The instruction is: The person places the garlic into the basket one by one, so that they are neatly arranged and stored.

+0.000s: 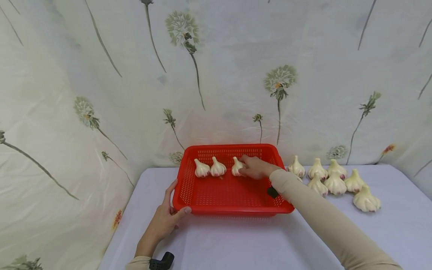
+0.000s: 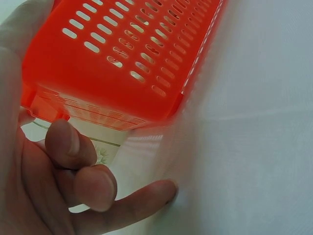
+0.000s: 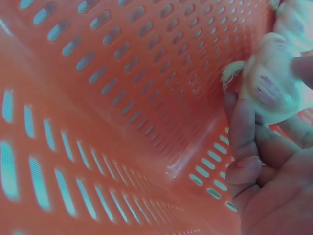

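Observation:
A red plastic basket (image 1: pixel 233 210) with slotted walls stands on the white table. Inside it my right hand (image 1: pixel 255 167) holds a garlic bulb (image 1: pixel 237 167) low over the basket floor; the right wrist view shows the fingers and thumb around this bulb (image 3: pixel 274 81). Two more garlic bulbs (image 1: pixel 218 167) sit side by side to its left in the basket. At the near left corner my left hand (image 1: pixel 164 219) grips the basket rim, thumb over the edge. In the left wrist view, some fingers of that hand (image 2: pixel 68 181) curl below the rim.
Several garlic bulbs (image 1: pixel 335 183) stand in a loose group on the table (image 1: pixel 398 225), right of the basket. One bulb (image 1: pixel 366 199) lies nearest the front. A flower-printed curtain (image 1: pixel 233 90) hangs behind the table.

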{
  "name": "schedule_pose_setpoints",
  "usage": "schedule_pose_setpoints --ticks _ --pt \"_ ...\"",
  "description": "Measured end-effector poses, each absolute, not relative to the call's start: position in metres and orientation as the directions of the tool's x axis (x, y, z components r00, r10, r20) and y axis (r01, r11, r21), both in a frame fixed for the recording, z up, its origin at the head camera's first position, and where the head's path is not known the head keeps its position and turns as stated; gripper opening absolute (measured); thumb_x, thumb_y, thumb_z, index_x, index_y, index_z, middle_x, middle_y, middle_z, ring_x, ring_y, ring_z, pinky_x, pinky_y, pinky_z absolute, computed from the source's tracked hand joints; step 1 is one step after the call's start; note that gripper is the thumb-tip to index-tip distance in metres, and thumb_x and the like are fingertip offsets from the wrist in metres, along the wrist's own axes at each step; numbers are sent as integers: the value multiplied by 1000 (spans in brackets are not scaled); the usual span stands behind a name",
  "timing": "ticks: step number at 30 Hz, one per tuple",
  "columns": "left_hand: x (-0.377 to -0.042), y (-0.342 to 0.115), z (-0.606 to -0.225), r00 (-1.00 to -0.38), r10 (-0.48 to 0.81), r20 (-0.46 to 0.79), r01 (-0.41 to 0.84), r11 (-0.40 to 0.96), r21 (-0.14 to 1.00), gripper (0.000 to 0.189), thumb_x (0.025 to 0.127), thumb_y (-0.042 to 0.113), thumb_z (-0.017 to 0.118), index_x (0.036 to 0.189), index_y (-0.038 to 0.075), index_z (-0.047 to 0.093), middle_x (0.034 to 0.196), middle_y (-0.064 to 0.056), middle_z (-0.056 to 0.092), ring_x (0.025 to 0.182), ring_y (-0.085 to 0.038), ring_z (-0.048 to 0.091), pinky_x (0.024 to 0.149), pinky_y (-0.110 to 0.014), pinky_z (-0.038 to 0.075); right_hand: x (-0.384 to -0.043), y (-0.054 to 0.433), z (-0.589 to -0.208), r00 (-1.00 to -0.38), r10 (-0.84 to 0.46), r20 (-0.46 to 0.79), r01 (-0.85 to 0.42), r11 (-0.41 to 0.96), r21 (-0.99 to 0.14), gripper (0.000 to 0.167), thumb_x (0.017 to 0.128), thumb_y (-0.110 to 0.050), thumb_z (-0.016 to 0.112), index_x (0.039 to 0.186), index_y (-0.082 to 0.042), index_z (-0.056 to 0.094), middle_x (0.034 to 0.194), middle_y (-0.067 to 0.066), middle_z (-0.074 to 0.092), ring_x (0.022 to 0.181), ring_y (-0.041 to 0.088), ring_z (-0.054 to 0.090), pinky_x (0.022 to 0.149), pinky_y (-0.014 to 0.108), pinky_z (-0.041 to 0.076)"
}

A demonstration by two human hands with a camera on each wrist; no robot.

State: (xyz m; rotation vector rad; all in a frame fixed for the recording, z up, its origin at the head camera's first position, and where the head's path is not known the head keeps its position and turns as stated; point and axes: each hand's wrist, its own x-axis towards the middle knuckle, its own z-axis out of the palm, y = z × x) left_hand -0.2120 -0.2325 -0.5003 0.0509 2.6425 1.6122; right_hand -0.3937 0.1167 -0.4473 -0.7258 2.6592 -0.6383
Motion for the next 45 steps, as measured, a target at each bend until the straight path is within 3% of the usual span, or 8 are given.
schedule_pose_setpoints --ticks 11,22,30,45 --pt "-212 -231 -499 -999 45 -23 1 472 882 94 94 39 79 165 49 18 74 -12 69 54 -24 59 52 -32 53 -397 117 -454 -836 -538 -110 -422 758 -497 49 103 -31 70 135 2 52 96 9 62 82 20 57 79 33 50" --pt "-213 -230 -499 -998 48 -26 0 463 886 94 93 40 80 165 50 19 76 -12 69 55 -25 59 53 -33 54 -397 115 -457 -867 -486 -111 -374 782 -498 47 99 -37 76 126 -3 57 93 7 65 80 19 56 75 30 48" --pt "-212 -231 -499 -998 53 -23 4 455 891 94 93 39 80 165 49 19 75 -12 69 55 -25 59 52 -33 53 -396 115 -457 -881 -456 -123 -340 794 -504 51 99 -42 75 128 -3 58 92 7 67 80 20 58 73 30 50" --pt "-211 -233 -500 -998 58 -18 10 448 894 95 93 38 80 165 50 18 69 -13 66 53 -23 58 50 -32 50 -400 112 -459 -891 -431 -139 -318 814 -487 58 92 -46 82 129 -6 58 99 6 68 85 21 59 79 32 52"
